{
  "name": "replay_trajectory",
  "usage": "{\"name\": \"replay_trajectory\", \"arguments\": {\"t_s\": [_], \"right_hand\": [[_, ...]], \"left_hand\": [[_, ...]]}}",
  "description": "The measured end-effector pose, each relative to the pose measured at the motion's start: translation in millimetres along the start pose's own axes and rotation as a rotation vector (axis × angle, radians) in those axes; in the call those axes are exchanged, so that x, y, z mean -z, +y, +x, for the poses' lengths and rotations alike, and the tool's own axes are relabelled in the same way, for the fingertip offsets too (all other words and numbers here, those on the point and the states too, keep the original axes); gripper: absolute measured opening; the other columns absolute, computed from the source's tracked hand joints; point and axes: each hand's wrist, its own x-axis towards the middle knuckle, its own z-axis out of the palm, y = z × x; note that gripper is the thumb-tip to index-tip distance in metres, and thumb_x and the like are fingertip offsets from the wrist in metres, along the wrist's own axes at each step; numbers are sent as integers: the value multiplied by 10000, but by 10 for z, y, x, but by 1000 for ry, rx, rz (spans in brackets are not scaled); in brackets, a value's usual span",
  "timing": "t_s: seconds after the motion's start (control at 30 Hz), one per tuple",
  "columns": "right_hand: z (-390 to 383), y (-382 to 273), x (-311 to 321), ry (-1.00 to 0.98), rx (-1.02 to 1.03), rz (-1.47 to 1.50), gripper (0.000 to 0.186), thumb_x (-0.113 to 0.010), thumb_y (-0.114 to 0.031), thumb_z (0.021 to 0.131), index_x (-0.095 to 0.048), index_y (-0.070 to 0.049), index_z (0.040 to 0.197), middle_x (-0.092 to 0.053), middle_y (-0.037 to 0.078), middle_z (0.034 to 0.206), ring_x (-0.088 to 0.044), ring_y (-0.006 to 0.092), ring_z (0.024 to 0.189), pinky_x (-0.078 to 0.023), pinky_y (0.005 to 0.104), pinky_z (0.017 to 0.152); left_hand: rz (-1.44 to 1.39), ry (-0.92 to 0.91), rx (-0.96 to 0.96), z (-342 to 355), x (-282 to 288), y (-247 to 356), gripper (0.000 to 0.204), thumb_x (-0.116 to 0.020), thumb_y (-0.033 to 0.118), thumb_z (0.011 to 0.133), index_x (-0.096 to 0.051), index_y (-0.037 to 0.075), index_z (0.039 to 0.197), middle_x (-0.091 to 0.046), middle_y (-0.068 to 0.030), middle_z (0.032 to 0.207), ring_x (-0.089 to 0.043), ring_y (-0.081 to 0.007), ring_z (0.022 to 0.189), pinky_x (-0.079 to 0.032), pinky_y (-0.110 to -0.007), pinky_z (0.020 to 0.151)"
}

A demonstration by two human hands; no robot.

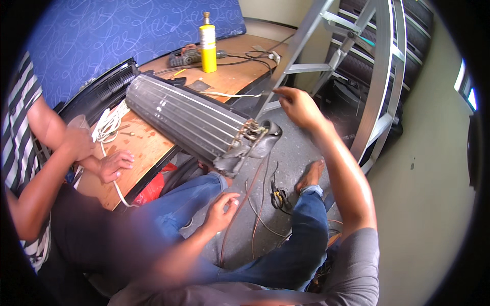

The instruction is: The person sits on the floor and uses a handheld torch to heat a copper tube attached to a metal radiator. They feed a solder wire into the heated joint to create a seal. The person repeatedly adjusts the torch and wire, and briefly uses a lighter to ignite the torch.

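My right hand is raised near the stepladder, its fingers closed in a pinch. Whatever they hold, if anything, is too small to make out; a white cable ends just left of the fingertips. Low in front of me, my left hand has loosely curled fingers, thumb and forefinger apart, with nothing visible in them. Close by its fingertips runs a thin copper-coloured tube. Between my hands and the wooden board lies a long finned air-conditioner coil, with bent copper pipes and grey foam insulation at its near end.
At left, a person in a striped shirt rests a hand on the wooden board, beside coiled white cable. A yellow gas cylinder stands behind. An aluminium stepladder rises at right; yellow-handled pliers lie on the floor.
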Motion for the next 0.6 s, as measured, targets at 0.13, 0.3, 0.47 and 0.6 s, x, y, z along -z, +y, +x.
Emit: {"name": "replay_trajectory", "arguments": {"t_s": [0.13,0.3,0.47,0.6], "right_hand": [[939,-864,-36,-391,-64,-198,631,-598,-61,967,-664,-136,1590,-740,270,1460,-756,402,1295,-594,492,1113],[1327,-1627,332,-314,-64,-503,857,-599,-62,923,-467,-186,1761,-732,270,1477,-732,395,1356,-563,511,1180],[1679,-1795,1883,373,-224,-660,880,-572,-298,1069,-215,156,1734,-788,289,1281,-787,455,1187,-619,551,1036],[1643,-1798,3248,488,-218,-1038,643,-638,-306,1105,-500,96,1588,-804,168,1099,-783,256,923,-616,389,796]], "left_hand": [[43,21,-64,-74,-8,-52,233,-733,81,1080,-765,20,1302,-765,-128,1115,-762,-236,1009,-609,-368,901],[32,86,-52,-133,213,-63,207,-729,90,1089,-786,7,1270,-781,-115,1147,-765,-218,1050,-605,-364,940],[62,228,66,-132,470,-85,208,-715,152,1112,-779,14,1254,-768,-88,1136,-733,-200,986,-583,-329,906],[-167,254,-6,-4,361,-209,212,-711,138,1122,-762,7,1282,-786,-93,1177,-742,-200,1060,-588,-354,933]]}}
